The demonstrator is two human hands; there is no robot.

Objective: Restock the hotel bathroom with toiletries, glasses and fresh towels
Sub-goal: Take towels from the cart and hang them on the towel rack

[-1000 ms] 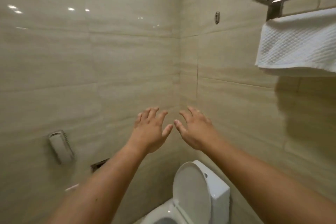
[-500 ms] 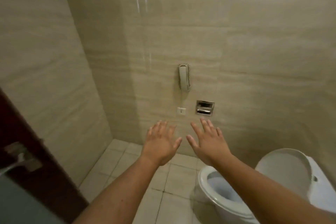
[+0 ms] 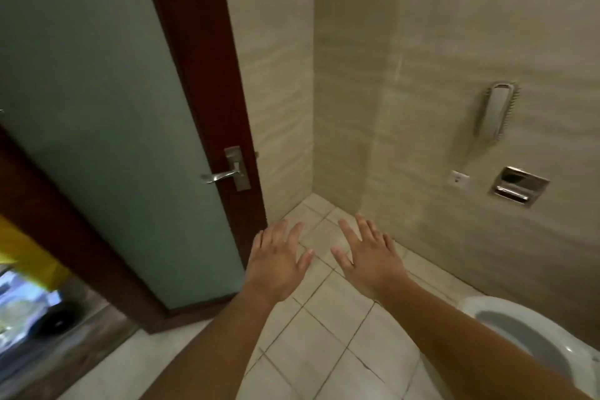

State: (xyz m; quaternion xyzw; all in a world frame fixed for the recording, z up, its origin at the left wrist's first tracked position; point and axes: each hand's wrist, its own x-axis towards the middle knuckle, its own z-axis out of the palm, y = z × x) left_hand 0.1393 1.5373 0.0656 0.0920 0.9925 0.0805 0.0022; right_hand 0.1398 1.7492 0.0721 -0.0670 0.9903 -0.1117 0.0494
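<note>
Left hand [image 3: 276,265] and right hand [image 3: 368,261] were both out in front, fingers spread, holding nothing, over the floor tiles [image 3: 324,334]. No toiletries, glasses or towels were in view. We guessed they were with the blurred stuff past the doorway, near left.

Risk as we judged it: the left hand sat close to the open door [image 3: 97,107] and its lever handle [image 3: 224,176], so a quick turn out could clip either.

Containers:
- Toilet bowl [image 3: 469,305], near right, was uncovered with nothing seen inside.
- Recessed paper holder [image 3: 519,187], far right, looked roll-less, but we couldn't be sure.
</note>
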